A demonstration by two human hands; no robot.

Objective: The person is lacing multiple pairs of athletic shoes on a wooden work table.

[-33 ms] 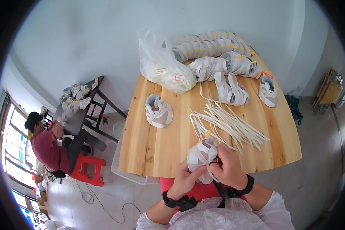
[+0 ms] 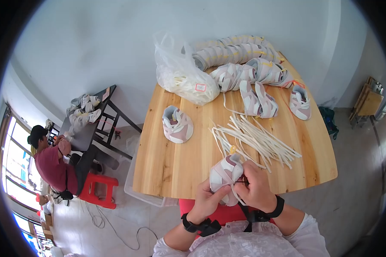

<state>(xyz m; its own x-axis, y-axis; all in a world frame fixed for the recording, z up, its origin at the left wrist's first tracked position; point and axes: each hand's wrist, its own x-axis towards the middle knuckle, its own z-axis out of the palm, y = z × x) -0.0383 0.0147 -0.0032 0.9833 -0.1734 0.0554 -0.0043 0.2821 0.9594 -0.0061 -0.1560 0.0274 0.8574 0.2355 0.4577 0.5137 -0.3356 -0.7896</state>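
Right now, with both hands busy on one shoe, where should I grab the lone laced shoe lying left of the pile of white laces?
Take the lone laced shoe across its middle, thumb and fingers on its two long sides, coming from above. It lies sole down on the wooden table with its opening up and toe toward you, apart from the loose laces and the plastic bag, so both sides look free to pinch.

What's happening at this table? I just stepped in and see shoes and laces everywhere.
A person holds a small pink and white shoe over the near edge of the wooden table. The left hand grips it from below, while the right hand works a white lace at its top. A loose bundle of white laces lies just beyond, one laced shoe sits apart, and rows of shoes and a plastic bag fill the far side. Another person sits at a dark table to the left.
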